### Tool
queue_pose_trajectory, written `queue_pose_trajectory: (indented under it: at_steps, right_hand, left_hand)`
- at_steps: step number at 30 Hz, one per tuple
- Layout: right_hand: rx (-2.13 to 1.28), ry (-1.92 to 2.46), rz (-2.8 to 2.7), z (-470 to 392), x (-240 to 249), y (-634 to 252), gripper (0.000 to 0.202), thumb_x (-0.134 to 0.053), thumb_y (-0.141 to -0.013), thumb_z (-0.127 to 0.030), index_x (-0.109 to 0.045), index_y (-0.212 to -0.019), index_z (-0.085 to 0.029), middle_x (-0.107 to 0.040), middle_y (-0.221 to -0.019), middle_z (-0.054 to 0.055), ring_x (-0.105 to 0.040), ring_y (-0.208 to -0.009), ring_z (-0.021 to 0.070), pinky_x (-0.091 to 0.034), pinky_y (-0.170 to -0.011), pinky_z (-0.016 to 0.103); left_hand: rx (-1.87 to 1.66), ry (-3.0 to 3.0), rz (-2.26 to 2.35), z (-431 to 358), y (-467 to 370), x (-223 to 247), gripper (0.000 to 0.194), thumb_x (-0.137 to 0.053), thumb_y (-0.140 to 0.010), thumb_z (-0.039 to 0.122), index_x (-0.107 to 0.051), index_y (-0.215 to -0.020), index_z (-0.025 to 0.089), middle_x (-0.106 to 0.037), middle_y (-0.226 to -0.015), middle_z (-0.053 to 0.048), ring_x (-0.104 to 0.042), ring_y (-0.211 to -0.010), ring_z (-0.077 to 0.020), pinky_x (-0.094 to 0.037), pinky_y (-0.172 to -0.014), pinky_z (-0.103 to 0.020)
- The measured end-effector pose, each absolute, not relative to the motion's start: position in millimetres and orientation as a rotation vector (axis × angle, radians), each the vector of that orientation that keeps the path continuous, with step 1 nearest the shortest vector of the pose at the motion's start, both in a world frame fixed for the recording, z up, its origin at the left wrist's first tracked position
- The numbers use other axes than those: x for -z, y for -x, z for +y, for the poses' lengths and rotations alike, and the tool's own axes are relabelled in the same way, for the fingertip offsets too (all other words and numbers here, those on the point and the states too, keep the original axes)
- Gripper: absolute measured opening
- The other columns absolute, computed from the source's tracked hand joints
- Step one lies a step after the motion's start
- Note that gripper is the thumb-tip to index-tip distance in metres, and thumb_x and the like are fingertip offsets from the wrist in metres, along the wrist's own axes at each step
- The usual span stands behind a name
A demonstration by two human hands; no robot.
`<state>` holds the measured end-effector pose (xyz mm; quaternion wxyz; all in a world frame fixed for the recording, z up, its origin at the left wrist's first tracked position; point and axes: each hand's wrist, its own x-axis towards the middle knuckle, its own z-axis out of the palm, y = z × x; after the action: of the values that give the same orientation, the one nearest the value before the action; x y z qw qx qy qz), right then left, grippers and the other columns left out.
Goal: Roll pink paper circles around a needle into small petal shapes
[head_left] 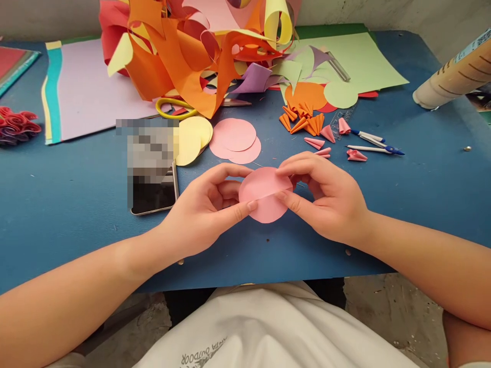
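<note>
Between my two hands I hold a pink paper circle (264, 209) above the table's front part, with a crease running across its middle. My left hand (209, 202) pinches its left edge, thumb in front and fingers behind. On the right side my right hand (326, 197) grips it with the thumb on the crease and the index finger at the top edge. Just beyond lie overlapping pink paper circles (235, 134) and a stack of yellow paper circles (192, 140). Small folded orange paper cones (303, 118) and several pink ones (328, 134) lie to the right.
A phone (153, 194), partly pixelated, lies left of my hands. Yellow-handled scissors (176, 113) sit under a heap of orange paper scraps (172, 56). Pens (376, 148) lie right, near a tilted bottle (452, 71). Lilac sheets (92, 87) and pale green paper (368, 61) lie behind.
</note>
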<state>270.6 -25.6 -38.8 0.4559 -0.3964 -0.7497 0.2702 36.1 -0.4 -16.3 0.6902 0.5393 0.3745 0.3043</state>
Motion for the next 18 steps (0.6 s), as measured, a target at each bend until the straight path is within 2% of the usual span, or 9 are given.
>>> queue_pose_trajectory:
  at_steps: [3,7,10,12,16,18]
  right_hand:
    - [-0.534,0.975,-1.956,-22.4,39.7,-272.6,0.022,-0.072,-0.096,-0.020,-0.067,-0.118,-0.019,-0.075,-0.105,0.009,-0.069,-0.089,0.0194,-0.060,-0.075,0.032]
    - [-0.371,0.964,-2.074,-22.5,40.4,-273.7,0.035,-0.074,-0.096,-0.027,-0.064,-0.128,-0.018,-0.076,-0.114,0.012,-0.072,-0.102,0.0249,-0.061,-0.085,0.038]
    - [-0.260,0.962,-2.090,-23.6,40.1,-273.0,0.040,-0.074,-0.096,-0.028,-0.062,-0.133,-0.018,-0.077,-0.114,0.014,-0.073,-0.103,0.0268,-0.062,-0.088,0.042]
    - [-0.204,0.975,-2.067,-24.2,39.2,-272.3,0.038,-0.075,-0.095,-0.025,-0.063,-0.131,-0.018,-0.077,-0.114,0.014,-0.074,-0.103,0.0270,-0.063,-0.088,0.042]
    - [-0.221,0.972,-2.115,-25.6,37.8,-270.6,0.029,-0.074,-0.097,-0.025,-0.069,-0.122,-0.013,-0.076,-0.116,0.019,-0.074,-0.103,0.0266,-0.063,-0.091,0.042]
    - [-0.310,0.947,-2.143,-26.6,38.1,-269.7,0.034,-0.074,-0.097,-0.028,-0.068,-0.124,-0.008,-0.076,-0.119,0.020,-0.073,-0.107,0.0264,-0.063,-0.096,0.041]
  left_hand:
    - [-0.702,-1.211,0.853,-0.5,-35.1,17.3,0.044,-0.079,-0.090,0.017,-0.058,-0.128,0.021,-0.081,-0.092,-0.001,-0.078,-0.085,-0.0144,-0.063,-0.078,-0.024]
    - [-0.694,-1.241,0.870,-0.9,-33.0,19.1,0.045,-0.079,-0.091,0.020,-0.057,-0.131,0.021,-0.081,-0.092,-0.001,-0.078,-0.086,-0.0141,-0.061,-0.079,-0.022]
    - [-0.688,-1.217,0.859,-0.7,-32.2,20.2,0.047,-0.081,-0.091,0.023,-0.058,-0.133,0.023,-0.081,-0.094,-0.001,-0.078,-0.089,-0.0137,-0.061,-0.079,-0.021]
    - [-0.695,-1.207,0.857,-0.4,-32.7,19.8,0.040,-0.083,-0.090,0.022,-0.064,-0.124,0.023,-0.081,-0.094,-0.001,-0.078,-0.088,-0.0134,-0.061,-0.079,-0.020]
    - [-0.695,-1.236,0.858,-0.4,-34.7,17.1,0.019,-0.087,-0.083,0.015,-0.073,-0.094,0.018,-0.080,-0.094,0.000,-0.077,-0.087,-0.0126,-0.062,-0.081,-0.019]
    - [-0.690,-1.258,0.840,-0.5,-35.2,16.2,0.016,-0.087,-0.083,0.013,-0.075,-0.092,0.018,-0.079,-0.091,0.001,-0.076,-0.087,-0.0112,-0.062,-0.081,-0.017]
